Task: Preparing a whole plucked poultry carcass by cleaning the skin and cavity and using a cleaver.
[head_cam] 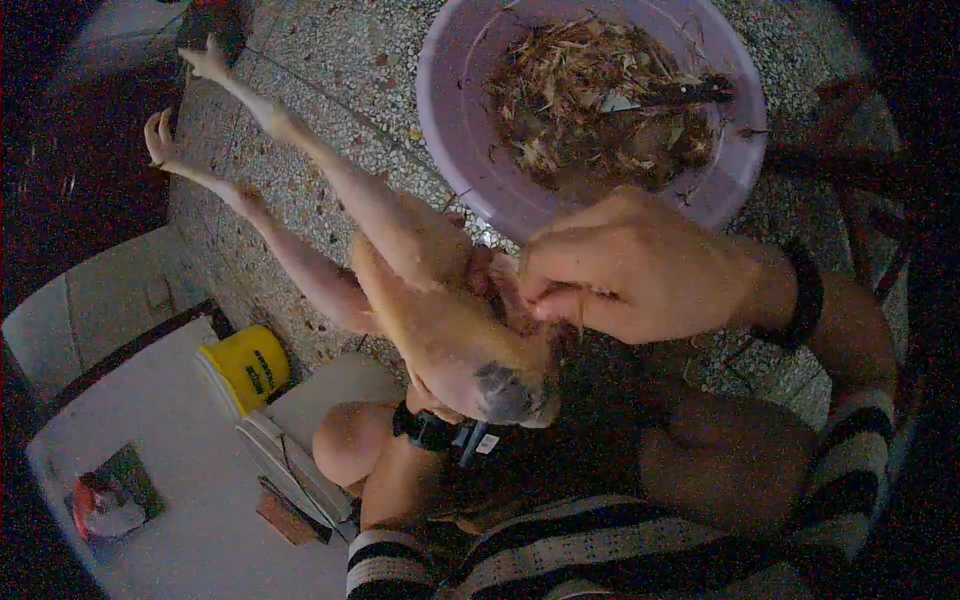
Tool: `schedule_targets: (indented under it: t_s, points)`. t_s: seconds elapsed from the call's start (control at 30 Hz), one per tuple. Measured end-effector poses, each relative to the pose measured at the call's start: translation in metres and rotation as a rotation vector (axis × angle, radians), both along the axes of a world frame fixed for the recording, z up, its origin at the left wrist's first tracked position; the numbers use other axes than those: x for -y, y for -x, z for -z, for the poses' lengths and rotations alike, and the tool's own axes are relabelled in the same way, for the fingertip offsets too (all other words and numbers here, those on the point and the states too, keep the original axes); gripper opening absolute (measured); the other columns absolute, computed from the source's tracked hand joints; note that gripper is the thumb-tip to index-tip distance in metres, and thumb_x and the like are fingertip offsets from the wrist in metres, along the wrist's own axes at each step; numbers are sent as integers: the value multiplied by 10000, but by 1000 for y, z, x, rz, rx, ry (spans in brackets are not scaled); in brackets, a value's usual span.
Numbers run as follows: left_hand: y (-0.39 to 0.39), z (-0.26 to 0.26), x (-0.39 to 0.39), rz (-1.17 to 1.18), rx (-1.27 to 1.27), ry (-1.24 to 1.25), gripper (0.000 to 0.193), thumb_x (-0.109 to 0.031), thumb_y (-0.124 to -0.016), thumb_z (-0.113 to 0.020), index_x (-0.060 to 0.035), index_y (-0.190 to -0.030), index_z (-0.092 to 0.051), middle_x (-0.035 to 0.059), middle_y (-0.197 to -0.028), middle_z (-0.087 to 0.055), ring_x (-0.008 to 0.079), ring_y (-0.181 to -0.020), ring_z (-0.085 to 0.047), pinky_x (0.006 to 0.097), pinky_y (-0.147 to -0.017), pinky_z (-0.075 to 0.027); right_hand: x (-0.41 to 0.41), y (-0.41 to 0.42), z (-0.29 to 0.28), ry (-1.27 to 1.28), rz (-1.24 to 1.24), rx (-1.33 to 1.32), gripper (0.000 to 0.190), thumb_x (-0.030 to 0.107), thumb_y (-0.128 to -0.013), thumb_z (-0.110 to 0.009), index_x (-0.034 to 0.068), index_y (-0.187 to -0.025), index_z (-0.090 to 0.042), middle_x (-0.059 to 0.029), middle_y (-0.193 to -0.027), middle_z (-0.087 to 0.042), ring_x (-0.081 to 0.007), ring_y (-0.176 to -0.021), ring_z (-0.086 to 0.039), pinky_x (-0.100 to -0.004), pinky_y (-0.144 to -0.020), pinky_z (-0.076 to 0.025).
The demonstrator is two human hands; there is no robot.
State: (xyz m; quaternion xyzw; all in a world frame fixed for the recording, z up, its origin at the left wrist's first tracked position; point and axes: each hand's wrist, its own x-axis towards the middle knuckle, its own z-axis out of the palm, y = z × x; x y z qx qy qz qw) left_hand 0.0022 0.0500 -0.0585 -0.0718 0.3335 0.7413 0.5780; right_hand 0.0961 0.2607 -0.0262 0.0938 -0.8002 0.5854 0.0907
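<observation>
A plucked bird carcass, likely poultry (442,300), stretches across the middle of the view, its two legs and feet pointing to the upper left. A dark patch marks its lower end. Beneath that end is my left hand (431,397), mostly hidden by the bird; a dark watch is on that wrist. My right hand (630,270) has its thumb and fingertips pinched together at the bird's right side, beside reddish flesh. A thin yellowish strand hangs by these fingers; whether they hold skin or feathers is unclear. A dark band circles the right wrist.
Beyond my right hand stands a lilac plastic basin (442,127) with wet feathers (562,97) and a dark-handled knife (682,94). Speckled terrazzo floor (322,97) surrounds it. A yellow container (259,367) and a reddish block (289,514) are at the lower left.
</observation>
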Motion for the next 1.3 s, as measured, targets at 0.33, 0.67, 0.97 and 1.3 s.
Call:
schedule_targets:
  t_s: [0.33,0.67,0.97,1.3]
  points:
    - [3,0,6,1,1,-20,430,-389,-857,-359,-31,-1062,-481,134,-1007,-559,267,-924,-546,387,-826,-448,8,0,2,36,235,64,162,135,-756,-616,30,-833,-520,-76,-770,-525,-205,-631,-531,-318,-568,-421]
    - [14,13,1,-269,-17,-50,415,-375,-862,-360,-31,-1058,-482,132,-1004,-560,265,-925,-545,387,-827,-448,1,15,-7,-29,376,-71,84,57,-808,-558,13,-849,-500,-48,-783,-508,-116,-694,-480,-263,-618,-397]
    - [7,33,9,-340,-136,160,367,-327,-879,-350,-29,-1046,-484,121,-998,-562,251,-923,-549,381,-825,-455,-54,10,62,-561,266,402,232,267,-808,-550,55,-894,-593,-98,-767,-595,-253,-648,-577,-337,-642,-484]
    - [16,17,3,-338,42,151,466,-410,-871,-331,-21,-1088,-471,137,-1032,-556,266,-951,-551,384,-842,-451,-6,41,-2,-66,-274,421,282,228,-705,-664,28,-880,-571,-115,-685,-594,-256,-671,-601,-358,-595,-463]
